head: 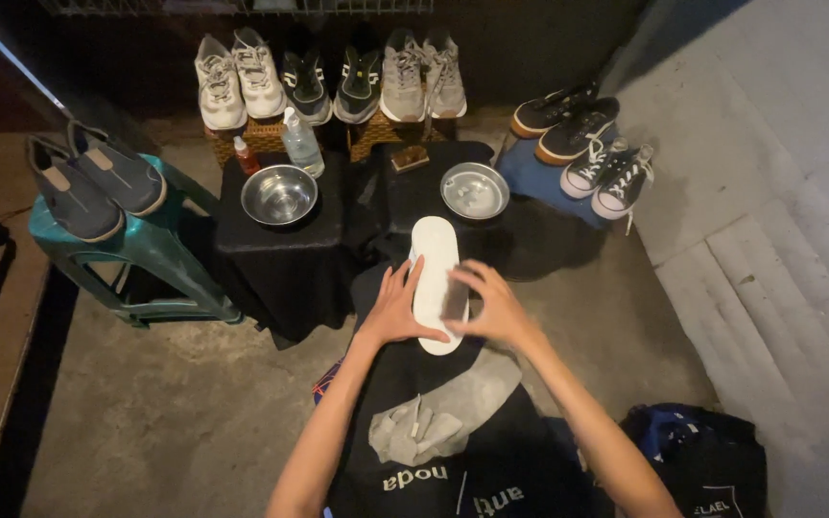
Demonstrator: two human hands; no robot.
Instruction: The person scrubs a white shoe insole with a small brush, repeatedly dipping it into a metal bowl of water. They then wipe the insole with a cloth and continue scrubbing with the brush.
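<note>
1. White and long, a shoe sole [435,278] lies bottom-up on a dark cloth over the person's lap, its toe pointing away towards the two black-draped stands.
2. The left hand [397,309] rests flat against the sole's left edge, fingers spread and open, steadying it rather than gripping it.
3. The right hand [487,305] curls over the sole's right side, fingers closed around a small dark object [455,299] pressed on the white surface; it is too blurred to tell what the object is.
4. A grey rag [443,411] lies crumpled on the lap, nearer the body than the sole and apart from both hands.
5. Beyond the sole, a steel bowl [279,194] sits on the left black-covered tabletop [280,251], with a clear bottle [300,142] and a small red bottle [245,155] just behind it.
6. A second metal bowl [474,190] sits on the right stand, with a brush [410,158] near it to the left.
7. Pairs of sneakers [330,81] line the back on wicker boxes; dark canvas shoes [589,144] rest on a blue stool at the right.
8. Grey slip-on shoes [96,178] sit on a teal plastic stool [151,251] at the left.
9. A dark bag [707,460] lies on the concrete floor by the right forearm.
</note>
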